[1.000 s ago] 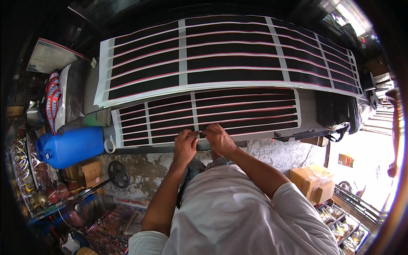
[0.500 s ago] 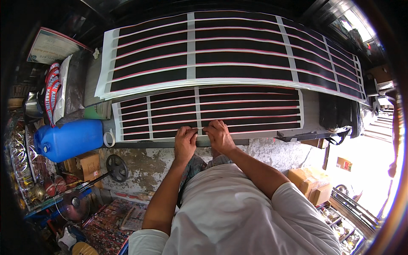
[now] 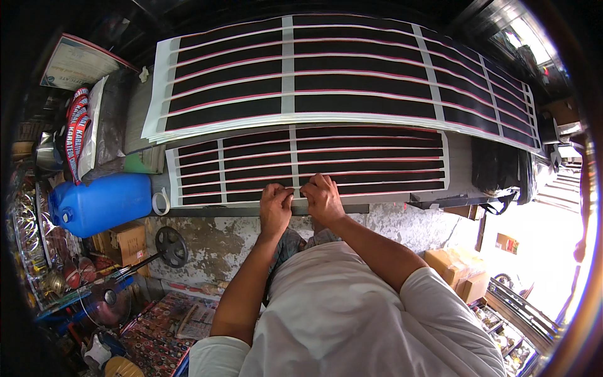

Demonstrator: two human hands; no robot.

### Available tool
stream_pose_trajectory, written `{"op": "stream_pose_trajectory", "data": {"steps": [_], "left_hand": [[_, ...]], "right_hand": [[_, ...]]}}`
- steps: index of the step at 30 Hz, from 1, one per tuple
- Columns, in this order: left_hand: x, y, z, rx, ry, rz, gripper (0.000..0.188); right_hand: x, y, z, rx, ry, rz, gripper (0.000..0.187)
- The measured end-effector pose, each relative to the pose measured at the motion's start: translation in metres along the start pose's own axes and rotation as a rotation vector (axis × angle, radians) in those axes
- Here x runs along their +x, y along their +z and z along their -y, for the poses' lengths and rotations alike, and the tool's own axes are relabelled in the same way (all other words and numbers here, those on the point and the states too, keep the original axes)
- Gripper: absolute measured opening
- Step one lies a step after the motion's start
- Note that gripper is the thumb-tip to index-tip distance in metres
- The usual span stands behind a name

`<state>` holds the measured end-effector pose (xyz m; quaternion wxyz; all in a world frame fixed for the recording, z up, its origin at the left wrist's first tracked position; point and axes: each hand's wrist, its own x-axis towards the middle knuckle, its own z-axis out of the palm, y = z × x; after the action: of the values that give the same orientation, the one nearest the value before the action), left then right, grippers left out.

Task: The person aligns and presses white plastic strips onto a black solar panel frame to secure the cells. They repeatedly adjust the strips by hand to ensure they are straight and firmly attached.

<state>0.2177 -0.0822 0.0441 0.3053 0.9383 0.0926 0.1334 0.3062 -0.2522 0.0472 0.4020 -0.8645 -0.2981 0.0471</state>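
Note:
A white sheet with black panels and thin red lines [image 3: 370,164] lies flat on the bench, its near edge under my fingers. My left hand [image 3: 276,204] is closed in a pinch at that edge, just left of a pale vertical band. Close by, right of the band, my right hand [image 3: 323,198] is pinched too. The fingertips face each other with a small gap between; whatever they grip is too small or hidden to name. Behind, a stack of larger sheets with the same pattern [image 3: 358,66] overlaps the far side of this one.
At the bench's left end are a blue jerrycan [image 3: 103,200], a white tape roll [image 3: 161,202], a clear plastic packet [image 3: 103,135] and red lettered ribbons [image 3: 75,129]. Black plastic bags [image 3: 502,169] sit at the right end. Below right stands a cardboard box [image 3: 455,267].
The view has shifted slightly. Both hands stay at the sheet's near edge, still pinched, with almost no movement.

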Motion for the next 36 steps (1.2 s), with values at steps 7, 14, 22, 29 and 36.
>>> {"op": "stream_pose_trajectory", "data": {"steps": [7, 14, 22, 29, 36], "left_hand": [[-0.003, 0.003, -0.012, -0.275, -0.346, -0.058, 0.018], [0.004, 0.017, -0.007, -0.115, -0.273, -0.179, 0.011], [0.007, 0.011, -0.009, -0.096, -0.207, -0.113, 0.013], [0.011, 0.006, -0.009, 0.135, 0.113, 0.036, 0.01], [0.013, -0.005, -0.003, 0.221, 0.239, 0.043, 0.017]], "right_hand": [[0.003, 0.01, 0.002, 0.042, 0.046, -0.126, 0.015], [0.009, 0.019, 0.006, -0.012, 0.162, -0.103, 0.013], [0.01, 0.013, 0.003, -0.07, 0.107, -0.015, 0.015], [0.012, 0.008, 0.004, -0.092, 0.081, 0.033, 0.014], [0.01, 0.003, 0.002, -0.11, 0.054, 0.078, 0.018]]}}
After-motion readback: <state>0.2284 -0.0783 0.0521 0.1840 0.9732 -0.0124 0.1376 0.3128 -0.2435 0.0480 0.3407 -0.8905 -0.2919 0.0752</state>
